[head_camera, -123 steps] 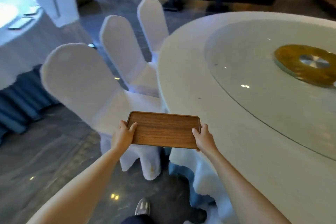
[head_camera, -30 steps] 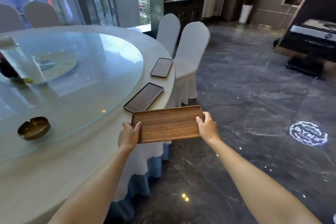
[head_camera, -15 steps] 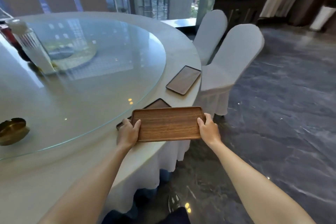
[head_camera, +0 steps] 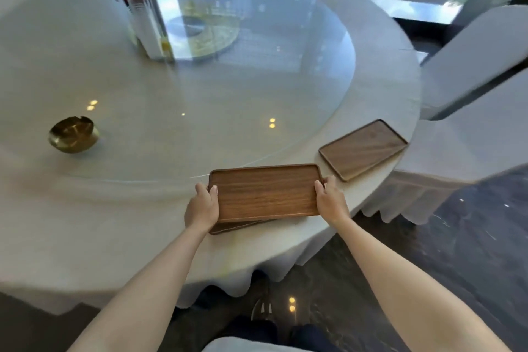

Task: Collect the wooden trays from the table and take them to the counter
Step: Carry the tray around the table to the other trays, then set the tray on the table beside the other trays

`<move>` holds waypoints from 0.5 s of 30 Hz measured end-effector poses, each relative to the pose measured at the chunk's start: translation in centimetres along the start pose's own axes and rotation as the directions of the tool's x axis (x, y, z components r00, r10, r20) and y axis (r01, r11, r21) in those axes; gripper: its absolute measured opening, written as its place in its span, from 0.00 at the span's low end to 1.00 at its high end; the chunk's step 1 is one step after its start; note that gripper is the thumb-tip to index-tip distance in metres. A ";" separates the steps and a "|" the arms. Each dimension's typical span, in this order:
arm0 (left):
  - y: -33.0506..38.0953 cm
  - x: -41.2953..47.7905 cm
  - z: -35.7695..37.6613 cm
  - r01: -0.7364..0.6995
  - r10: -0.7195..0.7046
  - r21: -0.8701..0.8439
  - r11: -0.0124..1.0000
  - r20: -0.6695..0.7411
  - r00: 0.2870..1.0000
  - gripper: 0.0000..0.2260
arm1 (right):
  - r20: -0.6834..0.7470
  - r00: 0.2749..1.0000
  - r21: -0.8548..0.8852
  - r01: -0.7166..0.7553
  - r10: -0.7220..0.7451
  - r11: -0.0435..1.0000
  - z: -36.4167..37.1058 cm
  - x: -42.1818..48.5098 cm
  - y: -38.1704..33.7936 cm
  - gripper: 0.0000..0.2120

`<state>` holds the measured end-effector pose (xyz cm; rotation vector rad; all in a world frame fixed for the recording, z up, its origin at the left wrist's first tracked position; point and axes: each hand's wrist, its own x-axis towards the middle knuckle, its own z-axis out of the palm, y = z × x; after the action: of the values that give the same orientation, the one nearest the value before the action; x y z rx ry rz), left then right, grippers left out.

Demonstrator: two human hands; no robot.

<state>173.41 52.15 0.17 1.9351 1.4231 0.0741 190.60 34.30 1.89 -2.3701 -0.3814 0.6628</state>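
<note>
A person holds a wooden tray (head_camera: pixel 265 193) by its two short ends, just above the near edge of a large round worktop (head_camera: pixel 71 226) draped in a white cloth. The left hand (head_camera: pixel 202 207) grips the tray's left end, thumb laid over the rim and the other fingers hidden beneath. The right hand (head_camera: pixel 331 200) clasps the right end the same way, thumb on top of the rim. The tray lies roughly level, long side across the view.

Directly under it lies a second wooden tray (head_camera: pixel 240 226), of which only a strip of the front-left edge and corner shows below the held one; whether the two touch cannot be told. This lower tray rests on the cloth near the worktop's edge, turned slightly askew to the one above.

A third wooden tray (head_camera: pixel 363 149) lies flat on the cloth to the right, near the held tray's far-right corner but apart from it, set at an angle along the curve of the worktop's edge.

A glass turntable (head_camera: pixel 214 88) covers the middle of the worktop. On its left part sits a brass ashtray (head_camera: pixel 73 134). Farther back stands a tall clear bottle (head_camera: pixel 145 6), beside a gold hub (head_camera: pixel 203 33) at the centre. Two white-covered chairs (head_camera: pixel 480 100) stand to the right, over a dark marble floor (head_camera: pixel 457 237).
</note>
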 end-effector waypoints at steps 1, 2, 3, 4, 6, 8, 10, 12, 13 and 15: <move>-0.4 -0.1 0.1 0.021 -0.021 0.014 1.000 -0.005 1.000 0.17 | 0.026 1.000 -0.012 0.006 -0.005 1.000 0.3 0.4 0.0 0.17; -0.8 -0.1 0.2 0.038 -0.038 0.027 0.999 -0.007 0.999 0.17 | 0.049 0.999 -0.021 0.011 -0.010 1.000 0.7 0.8 0.1 0.16; -1.1 -0.2 0.4 0.050 -0.050 0.041 0.998 -0.008 0.999 0.16 | 0.070 0.997 -0.032 0.015 -0.013 0.999 0.9 1.1 0.1 0.15; -1.4 -0.2 0.5 0.056 -0.055 0.058 0.997 -0.007 0.998 0.15 | 0.091 0.996 -0.048 0.019 -0.015 0.999 1.1 1.5 0.1 0.15; -1.9 -0.2 0.8 0.058 -0.058 0.092 0.994 -0.002 0.998 0.12 | 0.133 0.991 -0.090 0.030 -0.018 0.995 1.5 2.3 0.3 0.13; -2.3 -0.3 1.2 0.070 -0.071 0.119 0.990 0.003 0.997 0.11 | 0.178 0.984 -0.125 0.044 -0.021 0.991 1.6 2.9 0.4 0.12; -2.5 -0.3 1.4 0.089 -0.090 0.137 0.987 0.003 0.996 0.11 | 0.213 0.977 -0.160 0.064 -0.029 0.985 1.7 3.5 0.4 0.14; -2.9 -0.3 1.7 0.101 -0.103 0.155 0.983 0.004 0.995 0.11 | 0.240 0.970 -0.197 0.086 -0.037 0.977 2.0 3.8 0.2 0.15; -3.1 -0.2 1.8 0.108 -0.110 0.164 0.981 0.003 0.994 0.11 | 0.252 0.967 -0.216 0.100 -0.044 0.971 2.2 4.0 0.2 0.15; -3.2 0.0 1.9 0.116 -0.118 0.178 0.977 0.000 0.993 0.11 | 0.262 0.963 -0.244 0.126 -0.060 0.962 2.3 4.3 0.2 0.15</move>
<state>171.63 51.55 -3.10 1.9854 1.5791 -0.1220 192.94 37.16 -1.33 -2.4961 -0.7273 0.9218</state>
